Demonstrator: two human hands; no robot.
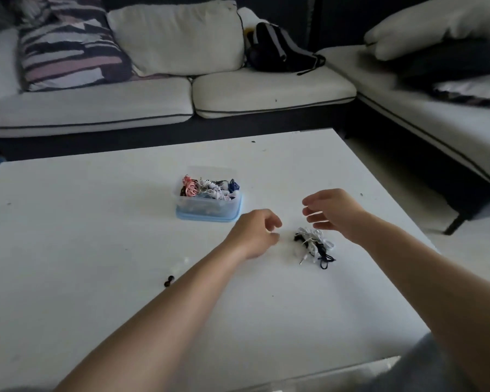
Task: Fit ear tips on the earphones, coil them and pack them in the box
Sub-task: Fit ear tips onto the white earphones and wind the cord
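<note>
Hands reached over the bench (pixel 96 236): left hand (pixel 255 236) curled, thumb by fingertips, any pinch impossible to tell; right hand (pixel 334 213) loosely spread, holding nothing, just above the earphones (pixel 314 246). Their tangle lay between both hands, plug pointing toward the person. Box (pixel 208 207) stood beyond.

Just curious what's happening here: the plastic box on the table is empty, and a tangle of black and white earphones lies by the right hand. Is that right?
Not quite: the plastic box is not empty. The head view shows it holding coiled earphones, pink, white and dark. The rest stands: a tangle of black and white earphones lies on the table by the right hand.
</note>
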